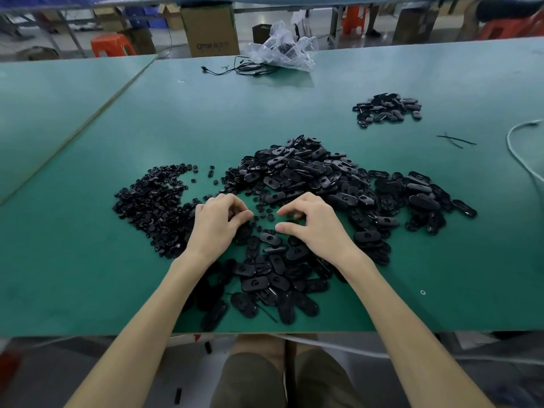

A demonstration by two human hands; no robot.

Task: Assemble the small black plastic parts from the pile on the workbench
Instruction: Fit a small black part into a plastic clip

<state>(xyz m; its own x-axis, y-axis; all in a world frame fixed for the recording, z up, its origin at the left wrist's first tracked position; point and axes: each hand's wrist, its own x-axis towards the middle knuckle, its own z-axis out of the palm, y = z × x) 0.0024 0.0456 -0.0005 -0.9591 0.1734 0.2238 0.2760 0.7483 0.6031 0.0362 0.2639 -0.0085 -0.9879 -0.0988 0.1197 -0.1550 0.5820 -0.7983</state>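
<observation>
**Both hands over the pile of black parts at the near edge of the bench**

Nearest the camera are the person's knees in olive shorts (250, 378), below the near edge of the green workbench (73, 275). Two bare forearms reach from there over the bench.

The left hand (219, 223) hovers with its fingers curled and the tips drawn together. Whether they pinch one of the small parts cannot be told. The right hand (313, 223) lies just beside it, fingers bent, thumb and forefinger apart and pointing left. Whether it grasps anything under the palm cannot be told either.

The hands sit over the near part of the main pile of oval black parts (309, 178), which spreads from the near edge to mid-bench and off to the right. Left of it, touching it, lies a heap of small round black parts (153, 207), with a few scattered between the fingertips.

Far right, well apart, sits a smaller heap of black parts (388, 108). Near it lie thin black strips (456, 140) and, at the right edge, a white cable (518, 148).

At the far edge are a crumpled clear plastic bag (282, 51) and a black cable (241, 70). Beyond the bench stand a cardboard box (210, 30) and an orange stool (110, 44).
</observation>
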